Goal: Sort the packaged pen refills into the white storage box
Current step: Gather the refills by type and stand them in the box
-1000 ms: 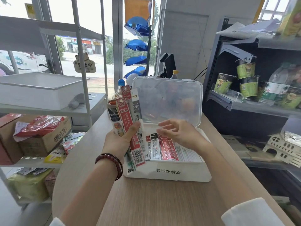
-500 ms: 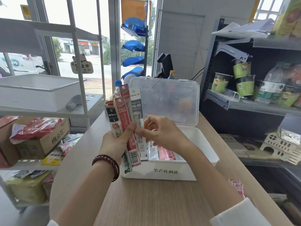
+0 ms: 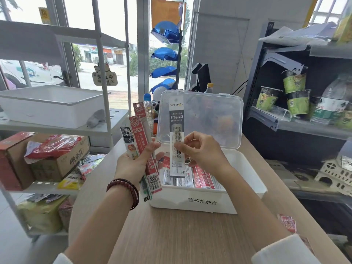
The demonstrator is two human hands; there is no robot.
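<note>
Woodgrain counter (image 3: 181, 235); slim refill packet (image 3: 176, 119) (glossy)

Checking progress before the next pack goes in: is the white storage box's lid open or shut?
Open. The clear lid stands upright behind the white storage box, and refill packs show inside.

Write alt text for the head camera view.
The right hand pinches a grey-and-white refill pack upright above the open, partly filled white storage box. The left hand grips a bunch of red and black refill packs beside it.
</note>
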